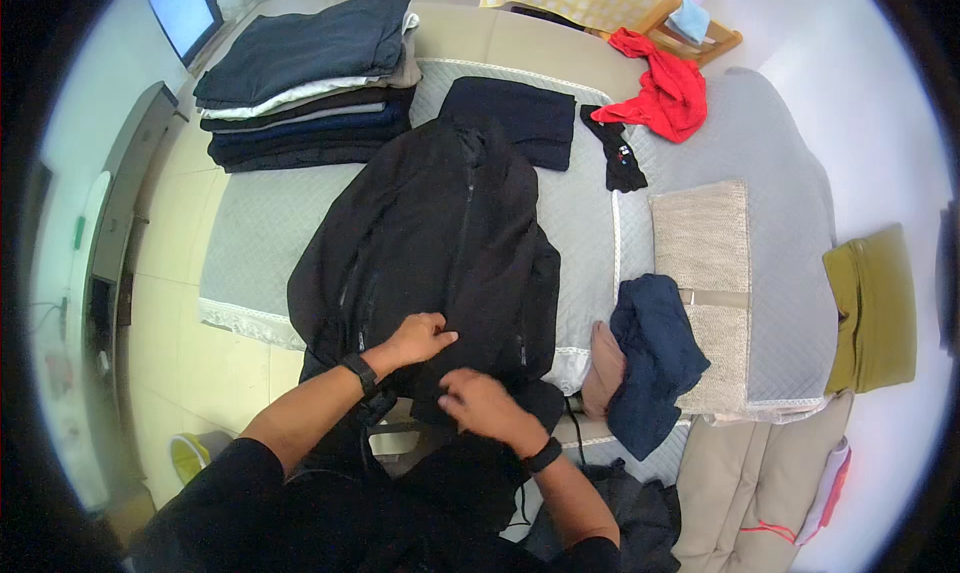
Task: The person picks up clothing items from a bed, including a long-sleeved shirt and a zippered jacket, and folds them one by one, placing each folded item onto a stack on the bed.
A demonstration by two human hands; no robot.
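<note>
A black zip-front jacket [420,233] lies front up on the grey quilted sofa cover, collar away from me and sleeves along its sides. My left hand [415,340] is closed on the jacket's lower front, its fingertips near the zip line. Closer to me, my right hand [490,408] has its fingers curled at the bottom hem, slightly blurred. It seems to pinch the jacket's edge there, though its fingertips are partly hidden. Beyond the collar lies a folded dark navy garment [515,118], partly covered by the jacket.
A tall stack of folded clothes [305,83] stands far left on the sofa cover [255,233]. Rightward lie a red garment [665,93], a black printed cloth [620,158], a beige cushion [700,233], a navy garment [655,363] and an olive cushion [875,313]. A bin [192,456] stands lower left.
</note>
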